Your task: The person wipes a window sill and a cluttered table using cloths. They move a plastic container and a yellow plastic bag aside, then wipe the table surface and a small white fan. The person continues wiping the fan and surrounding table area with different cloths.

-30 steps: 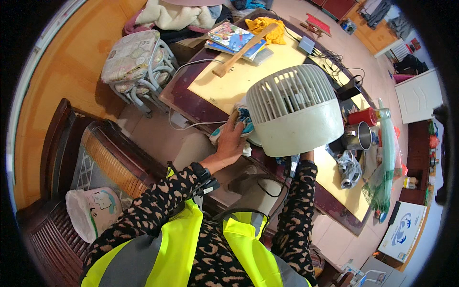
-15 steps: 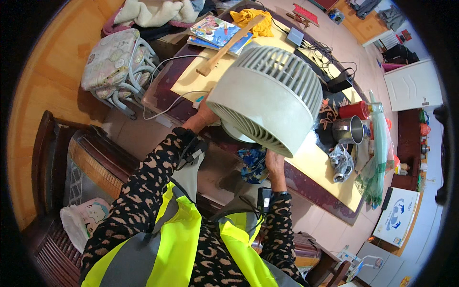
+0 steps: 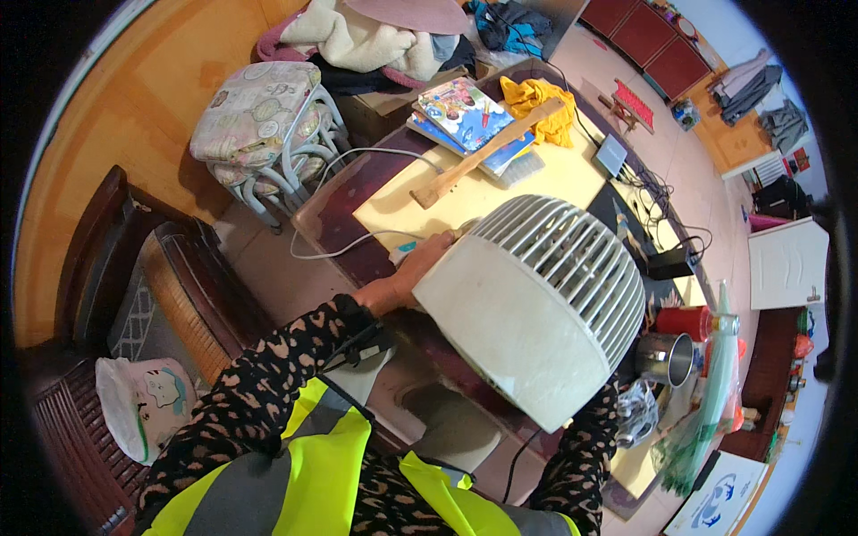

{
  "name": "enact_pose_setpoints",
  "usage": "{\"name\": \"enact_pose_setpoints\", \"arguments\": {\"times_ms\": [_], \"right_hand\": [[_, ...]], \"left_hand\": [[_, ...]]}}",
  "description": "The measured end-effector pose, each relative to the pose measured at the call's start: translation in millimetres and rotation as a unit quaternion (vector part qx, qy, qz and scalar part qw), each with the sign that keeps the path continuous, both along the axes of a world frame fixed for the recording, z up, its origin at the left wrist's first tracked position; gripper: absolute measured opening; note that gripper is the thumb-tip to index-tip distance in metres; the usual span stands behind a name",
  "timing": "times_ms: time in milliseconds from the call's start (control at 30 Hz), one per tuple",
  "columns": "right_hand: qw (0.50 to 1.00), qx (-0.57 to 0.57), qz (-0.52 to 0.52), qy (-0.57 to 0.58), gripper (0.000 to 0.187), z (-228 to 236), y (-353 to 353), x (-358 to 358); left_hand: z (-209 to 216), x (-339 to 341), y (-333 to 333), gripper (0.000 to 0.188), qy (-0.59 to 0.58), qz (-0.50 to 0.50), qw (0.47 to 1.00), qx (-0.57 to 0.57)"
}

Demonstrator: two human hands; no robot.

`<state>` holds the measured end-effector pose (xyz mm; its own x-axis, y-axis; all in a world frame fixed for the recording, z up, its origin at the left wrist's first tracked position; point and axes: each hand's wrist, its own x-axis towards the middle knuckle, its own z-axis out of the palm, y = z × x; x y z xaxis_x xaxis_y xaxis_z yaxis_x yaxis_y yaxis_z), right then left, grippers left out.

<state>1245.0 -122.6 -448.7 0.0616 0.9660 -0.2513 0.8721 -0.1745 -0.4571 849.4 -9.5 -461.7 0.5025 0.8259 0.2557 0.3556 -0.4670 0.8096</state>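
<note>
A pale grey fan with a ribbed grille fills the middle of the view, tilted over the near edge of the table. My left hand grips its left side, fingers curled over the edge near the top. My right hand is hidden behind the housing; only its patterned sleeve shows below the fan's right end. The fan's base is out of sight. Close to my left fingers, a grey cable loops over the table edge.
The table holds a wooden stick, picture books, a yellow cloth, tangled black cables, a metal cup and a red can. Cushioned folding chairs stand left. A wooden armchair is nearby.
The fan has turned and come lower and rightward in view; its round face no longer shows. My right hand and the blue cloth, both visible before, are now hidden. The whole view shifted.
</note>
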Motion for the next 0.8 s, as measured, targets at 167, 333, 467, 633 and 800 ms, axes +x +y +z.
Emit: {"name": "enact_pose_setpoints", "arguments": {"times_ms": [167, 333, 467, 633, 800], "right_hand": [[1.000, -0.004, 0.025, -0.004, 0.045, 2, 24, 18], [0.999, 0.022, 0.037, 0.002, 0.049, 6, 30, 20], [0.997, 0.074, 0.017, 0.011, 0.051, 7, 11, 0], [0.988, 0.143, -0.050, 0.027, 0.054, -1, -73, -66], [0.981, 0.180, -0.078, 0.014, 0.058, 5, -115, -115]], "left_hand": [[14, 2, 2, 0.041, 0.053, -0.017, 0.998, -0.042], [-10, -5, 4, 0.047, -0.080, -0.058, 0.991, -0.092], [-38, -6, 10, 0.060, -0.040, -0.056, 0.996, 0.052], [-34, -4, 10, 0.050, -0.102, -0.030, 0.982, -0.154], [-12, -8, 9, 0.035, 0.038, -0.028, 0.998, 0.051]]}}
